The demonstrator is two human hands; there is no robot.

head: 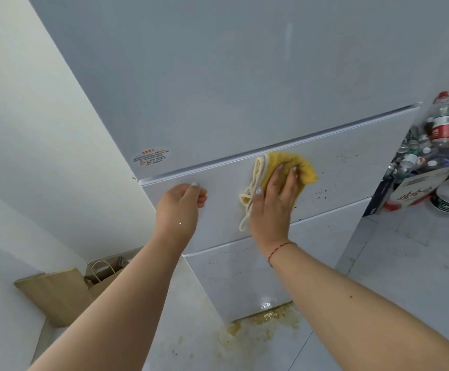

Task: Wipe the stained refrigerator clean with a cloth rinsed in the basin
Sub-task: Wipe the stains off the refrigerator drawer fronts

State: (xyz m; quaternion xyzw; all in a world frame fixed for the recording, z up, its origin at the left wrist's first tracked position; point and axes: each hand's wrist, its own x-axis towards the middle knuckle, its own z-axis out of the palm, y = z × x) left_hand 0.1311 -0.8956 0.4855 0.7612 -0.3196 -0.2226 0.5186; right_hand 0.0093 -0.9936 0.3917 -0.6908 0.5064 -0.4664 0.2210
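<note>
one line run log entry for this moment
right hand presses yellow cloth on white refrigerator middle drawer | left hand braces drawer | dark specks remain

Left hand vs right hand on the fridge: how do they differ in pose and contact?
The right hand lies flat, fingers spread, pressing the yellow cloth against the middle drawer front; the left hand holds nothing, its fingers curled near that drawer's top edge. The right hand sits beside the dark specks; the left is over a cleaner stretch. Only the right wrist wears a red string. Both are bare and on the same drawer.
</note>
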